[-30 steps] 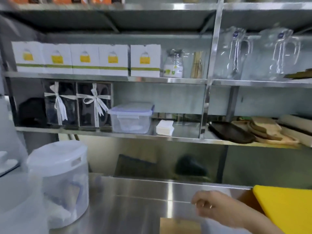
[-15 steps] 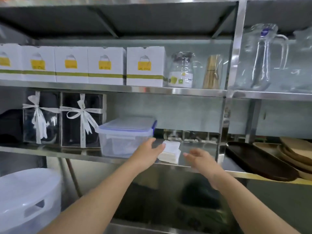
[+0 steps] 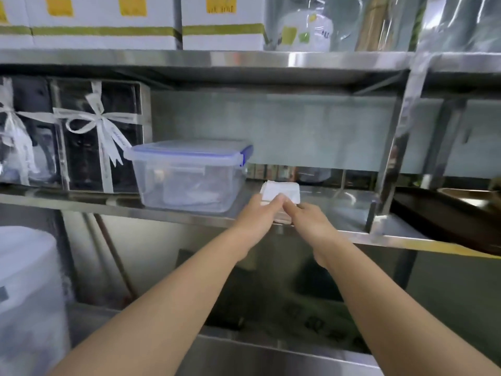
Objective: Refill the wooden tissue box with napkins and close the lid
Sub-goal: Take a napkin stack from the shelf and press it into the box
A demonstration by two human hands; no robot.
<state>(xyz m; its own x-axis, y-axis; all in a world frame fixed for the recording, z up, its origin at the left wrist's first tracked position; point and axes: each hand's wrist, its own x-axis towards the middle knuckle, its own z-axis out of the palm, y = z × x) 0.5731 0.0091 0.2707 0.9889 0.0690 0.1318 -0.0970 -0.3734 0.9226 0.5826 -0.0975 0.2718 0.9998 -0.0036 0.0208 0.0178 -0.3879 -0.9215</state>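
Both hands meeting at napkin stack (image 3: 282, 191), stack sitting on steel shelf (image 3: 189, 214) near its front edge. Left hand (image 3: 257, 214) reaching in from left of grip, right hand (image 3: 307, 217) from right, fingertips touching at stack's near side. Lidded plastic container (image 3: 189, 176) sitting just left of grip on same shelf. Ribboned boxes (image 3: 100, 137) standing farther left. Dark tray (image 3: 444, 213) lying well right, past upright post (image 3: 393, 147). Cartons (image 3: 108, 23) resting on shelf above.

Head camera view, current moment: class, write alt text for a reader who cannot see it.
Both hands, left hand and right hand, reach a white napkin stack on a steel shelf, right of a lidded clear plastic container.
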